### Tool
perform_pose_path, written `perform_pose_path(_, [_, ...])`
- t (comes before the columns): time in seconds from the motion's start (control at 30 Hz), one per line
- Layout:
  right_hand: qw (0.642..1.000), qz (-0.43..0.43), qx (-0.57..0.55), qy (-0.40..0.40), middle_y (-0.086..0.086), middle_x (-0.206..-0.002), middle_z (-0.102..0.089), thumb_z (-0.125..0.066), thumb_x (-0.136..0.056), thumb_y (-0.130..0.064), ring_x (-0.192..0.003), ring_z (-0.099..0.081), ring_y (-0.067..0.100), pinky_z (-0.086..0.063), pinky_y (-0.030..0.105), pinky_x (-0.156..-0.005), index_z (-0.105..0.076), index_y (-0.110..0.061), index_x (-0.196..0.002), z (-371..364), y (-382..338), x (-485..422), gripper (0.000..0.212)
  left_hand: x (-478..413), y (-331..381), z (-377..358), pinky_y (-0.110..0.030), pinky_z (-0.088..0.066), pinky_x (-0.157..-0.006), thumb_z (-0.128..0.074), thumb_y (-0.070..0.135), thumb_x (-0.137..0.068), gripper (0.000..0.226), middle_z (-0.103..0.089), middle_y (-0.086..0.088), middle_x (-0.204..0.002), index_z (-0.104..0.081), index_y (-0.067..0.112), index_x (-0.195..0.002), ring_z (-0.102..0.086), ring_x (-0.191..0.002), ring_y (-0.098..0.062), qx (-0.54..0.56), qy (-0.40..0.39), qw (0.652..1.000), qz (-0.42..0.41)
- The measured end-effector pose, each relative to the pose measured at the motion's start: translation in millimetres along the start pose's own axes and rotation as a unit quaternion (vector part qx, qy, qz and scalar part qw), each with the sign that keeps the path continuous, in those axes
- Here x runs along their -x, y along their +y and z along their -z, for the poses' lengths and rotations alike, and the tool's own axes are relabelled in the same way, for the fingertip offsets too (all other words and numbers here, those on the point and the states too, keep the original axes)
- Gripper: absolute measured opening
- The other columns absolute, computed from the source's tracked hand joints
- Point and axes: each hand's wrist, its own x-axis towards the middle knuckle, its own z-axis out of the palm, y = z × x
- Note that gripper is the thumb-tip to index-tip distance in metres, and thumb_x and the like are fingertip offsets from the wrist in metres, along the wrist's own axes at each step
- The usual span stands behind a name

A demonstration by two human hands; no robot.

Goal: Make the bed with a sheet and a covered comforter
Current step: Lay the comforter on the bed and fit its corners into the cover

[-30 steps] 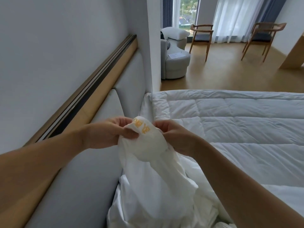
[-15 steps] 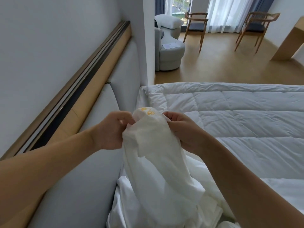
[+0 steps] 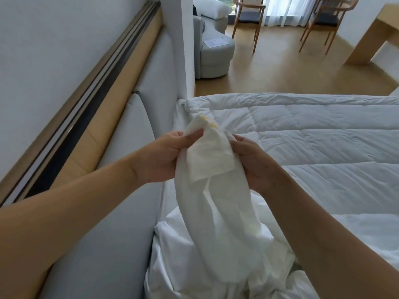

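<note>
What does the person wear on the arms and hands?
Nothing that shows: the left hand and right hand are ungloved, no ring visible; the left forearm and right forearm are bare to the frame edge, without sleeve, watch or bracelet.

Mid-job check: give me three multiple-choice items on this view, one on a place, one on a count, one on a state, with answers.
1. The quilted comforter lies: A. spread out right of the headboard; B. on the floor; C. on the armchair.
2. Wooden chairs in view: A. one; B. two; C. three.
3. The cover corner is: A. lying loose; B. held by one hand; C. gripped by both hands.
Answers: 1 A, it lies flat beside the grey padding; 2 B, two show at the top; 3 C, left hand and right hand each pinch it.
</note>
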Motion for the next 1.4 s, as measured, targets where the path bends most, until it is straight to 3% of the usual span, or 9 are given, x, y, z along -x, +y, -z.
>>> perform_pose_path(0.07, [1.0, -0.002, 0.01, 0.002, 0.008, -0.078, -0.071, -0.063, -0.077, -0.014, -0.065, -0.069, 0.018, -0.059, 0.028, -0.058, -0.069, -0.007, -0.098, -5.4, 2.7, 2.8, 0.023, -0.7, -1.1, 0.2, -0.039, -0.057, -0.092, -0.065, 0.036, -0.093, 0.05, -0.064, -0.02, -0.123, -0.063, -0.004, -0.124, -0.066, -0.108, -0.03, -0.02, 0.015, 1.0, 0.005])
perform_pose_path(0.2, [1.0, -0.014, 0.021, 0.011, 0.011, -0.083, -0.07, -0.068, -0.076, -0.021, -0.067, -0.069, 0.02, -0.059, 0.029, -0.059, -0.07, -0.006, -0.098, -3.6, 3.9, 5.9, 0.027, 0.9, 1.7, -8.2, -0.025, -0.058, -0.06, -0.051, 0.035, -0.097, 0.038, -0.073, -0.005, -0.084, -0.079, 0.011, -0.088, -0.071, -0.071, -0.016, -0.031, 0.018, 0.999, 0.032])
perform_pose_path(0.4, [0.992, -0.014, 0.126, -0.001, 0.01, -0.087, -0.072, -0.063, -0.086, -0.01, -0.071, -0.069, 0.021, -0.059, 0.031, -0.062, -0.074, -0.011, -0.097, 13.8, -0.7, 16.1, 0.016, 9.1, 11.4, -2.3, -0.034, -0.059, -0.079, -0.043, 0.068, -0.081, 0.071, -0.074, -0.009, -0.104, -0.079, 0.01, -0.101, -0.072, -0.092, -0.025, 0.0, -0.062, 0.993, 0.101])
perform_pose_path(0.57, [0.983, -0.054, 0.155, -0.087, 0.014, -0.094, -0.071, -0.063, -0.08, 0.0, -0.079, -0.069, 0.024, -0.06, 0.033, -0.07, -0.073, 0.0, -0.104, 28.5, -6.7, 24.9, 0.026, 7.3, 4.7, -6.1, -0.024, -0.057, -0.072, -0.066, 0.024, -0.082, 0.019, -0.075, -0.003, -0.091, -0.08, 0.014, -0.088, -0.072, -0.08, -0.012, -0.096, -0.09, 0.987, 0.091])
perform_pose_path(0.67, [0.977, -0.091, 0.15, -0.12, 0.016, -0.101, -0.071, -0.063, -0.085, -0.013, -0.088, -0.07, 0.025, -0.059, 0.034, -0.078, -0.072, -0.001, -0.106, 26.7, -6.1, 26.2, 0.027, 3.0, 0.7, -6.9, -0.026, -0.058, -0.072, -0.06, 0.007, -0.08, 0.022, -0.073, -0.008, -0.096, -0.076, 0.011, -0.095, -0.071, -0.084, -0.018, -0.132, -0.1, 0.983, 0.075])
perform_pose_path(0.83, [0.971, -0.101, 0.188, -0.106, 0.009, -0.085, -0.074, -0.066, -0.089, -0.017, -0.073, -0.071, 0.017, -0.059, 0.028, -0.067, -0.076, -0.006, -0.092, 18.0, 3.6, 23.2, 0.015, 3.5, -2.6, -10.5, -0.026, -0.059, -0.076, -0.064, 0.013, -0.072, 0.028, -0.072, -0.007, -0.097, -0.075, 0.011, -0.098, -0.069, -0.084, -0.016, -0.132, -0.109, 0.98, 0.104])
perform_pose_path(1.07, [0.985, -0.11, 0.086, -0.1, 0.018, -0.09, -0.073, -0.085, -0.067, -0.045, -0.077, -0.073, 0.026, -0.062, 0.036, -0.07, -0.075, 0.0, -0.096, 17.7, 6.7, 20.8, 0.054, 13.4, -11.3, -4.2, -0.027, -0.059, -0.079, -0.093, 0.03, -0.06, 0.04, -0.076, -0.003, -0.097, -0.08, 0.015, -0.095, -0.073, -0.089, -0.015, -0.187, -0.243, 0.937, 0.168])
perform_pose_path(1.2, [0.994, -0.093, 0.042, -0.026, 0.022, -0.12, -0.067, -0.064, -0.082, -0.057, -0.105, -0.067, 0.031, -0.058, 0.041, -0.09, -0.066, 0.003, -0.124, 20.7, 9.1, 16.5, 0.073, 9.8, -8.8, -8.5, -0.028, -0.059, -0.077, -0.071, 0.027, -0.077, 0.022, -0.076, -0.004, -0.095, -0.081, 0.013, -0.09, -0.074, -0.086, -0.015, -0.084, -0.135, 0.98, 0.115])
perform_pose_path(1.4, [0.996, -0.083, -0.007, -0.012, 0.008, -0.098, -0.075, -0.065, -0.081, -0.054, -0.089, -0.073, 0.019, -0.061, 0.031, -0.075, -0.08, -0.012, -0.097, 17.2, 10.3, 10.4, 0.048, 4.2, -4.7, -20.5, -0.027, -0.059, -0.06, -0.062, 0.042, -0.083, 0.037, -0.072, -0.006, -0.085, -0.071, 0.008, -0.096, -0.069, -0.069, -0.017, -0.086, 0.03, 0.995, 0.045])
